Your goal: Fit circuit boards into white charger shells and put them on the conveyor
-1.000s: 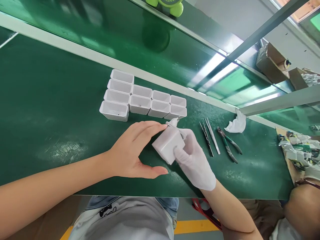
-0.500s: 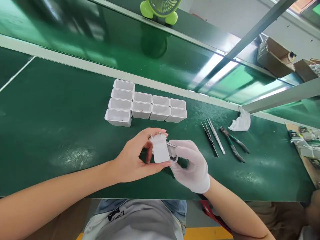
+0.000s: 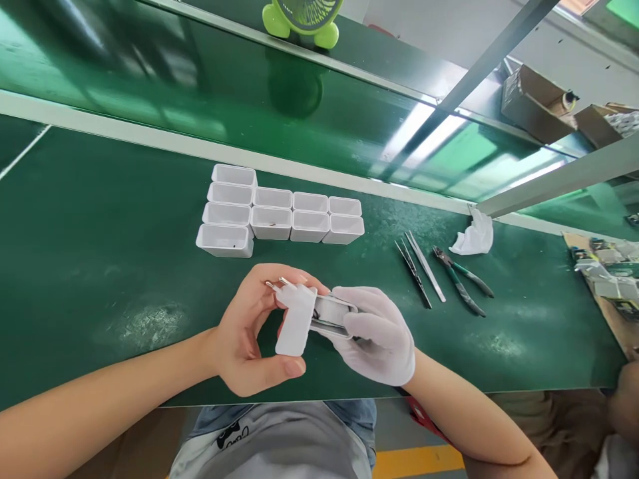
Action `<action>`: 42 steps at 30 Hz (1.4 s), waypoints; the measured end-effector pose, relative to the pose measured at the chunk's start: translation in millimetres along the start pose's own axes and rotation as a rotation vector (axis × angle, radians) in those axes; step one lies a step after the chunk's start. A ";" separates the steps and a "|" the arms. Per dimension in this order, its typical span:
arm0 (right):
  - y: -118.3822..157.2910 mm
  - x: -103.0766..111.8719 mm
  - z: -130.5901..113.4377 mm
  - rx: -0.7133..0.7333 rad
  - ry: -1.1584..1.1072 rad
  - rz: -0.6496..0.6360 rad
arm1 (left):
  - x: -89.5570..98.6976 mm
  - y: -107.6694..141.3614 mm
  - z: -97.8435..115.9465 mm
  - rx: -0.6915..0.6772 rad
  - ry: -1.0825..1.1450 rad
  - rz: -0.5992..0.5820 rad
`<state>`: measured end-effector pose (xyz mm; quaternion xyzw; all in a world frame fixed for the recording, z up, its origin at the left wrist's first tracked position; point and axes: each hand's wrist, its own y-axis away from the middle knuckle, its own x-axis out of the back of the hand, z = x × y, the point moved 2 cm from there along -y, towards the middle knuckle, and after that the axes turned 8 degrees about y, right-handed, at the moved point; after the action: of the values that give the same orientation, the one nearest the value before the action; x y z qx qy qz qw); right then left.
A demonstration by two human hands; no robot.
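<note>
Item: white plug cover (image 3: 296,318), now being gripped edge-on by the bare left hand (image 3: 249,339), pins at 11 o'clock; 0.5 s ago it was facing flat. Gloved right hand (image 3: 377,332) is pinching the open shell (image 3: 332,314) at its 3 o'clock, separation progressing. 10 empty housings (image 3: 277,213) at 12 o'clock; tweezers (image 3: 419,266) at 2 o'clock.

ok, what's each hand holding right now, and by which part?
Left hand pinches the white plug cover by its edges, thumb at the bottom end, fingers near the pins. Gloved right hand holds the open shell by its right end.
</note>
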<state>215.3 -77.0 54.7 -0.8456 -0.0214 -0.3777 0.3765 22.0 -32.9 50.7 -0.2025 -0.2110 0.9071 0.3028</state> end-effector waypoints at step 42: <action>-2.4 2.3 4.8 0.059 0.026 0.070 | -1.6 -2.2 1.3 -0.202 -0.125 -0.143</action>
<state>219.2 -72.7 55.7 -0.8295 0.0020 -0.3744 0.4143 23.5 -32.7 53.2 -0.1593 -0.3338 0.8681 0.3311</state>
